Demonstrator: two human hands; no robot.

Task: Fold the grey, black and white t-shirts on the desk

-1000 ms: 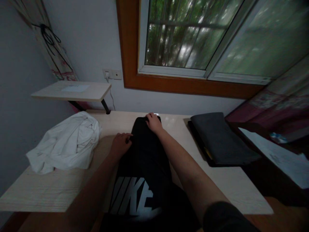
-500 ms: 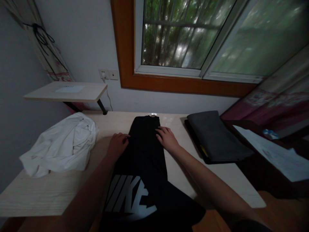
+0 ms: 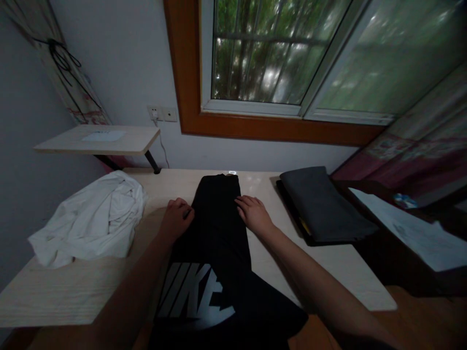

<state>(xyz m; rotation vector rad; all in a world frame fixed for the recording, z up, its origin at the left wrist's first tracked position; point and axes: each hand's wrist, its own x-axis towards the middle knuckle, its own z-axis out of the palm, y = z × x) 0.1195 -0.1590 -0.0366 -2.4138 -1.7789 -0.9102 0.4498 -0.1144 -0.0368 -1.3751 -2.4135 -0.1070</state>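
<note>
A black T-shirt (image 3: 215, 228) with a large white letter print lies lengthwise over the table, folded narrow at its far part. Its near part spreads wider and hangs past the table's front edge. At the shirt's left edge, my left hand (image 3: 177, 217) has its fingers curled and closed on the cloth. Opposite it, my right hand (image 3: 255, 212) rests with fingers stretched out flat along the right edge, the fingertips touching the fabric.
A crumpled white cloth (image 3: 95, 218) lies on the left of the table (image 3: 54, 296). Behind it stands a small raised shelf (image 3: 127, 141) with a paper on it. Folded dark grey fabric (image 3: 317, 204) sits at the right, beside papers (image 3: 404, 228) on a dark surface.
Both hands have slid slightly toward me along the shirt's edges. The shirt lies much as before, and the view has shifted a little.
</note>
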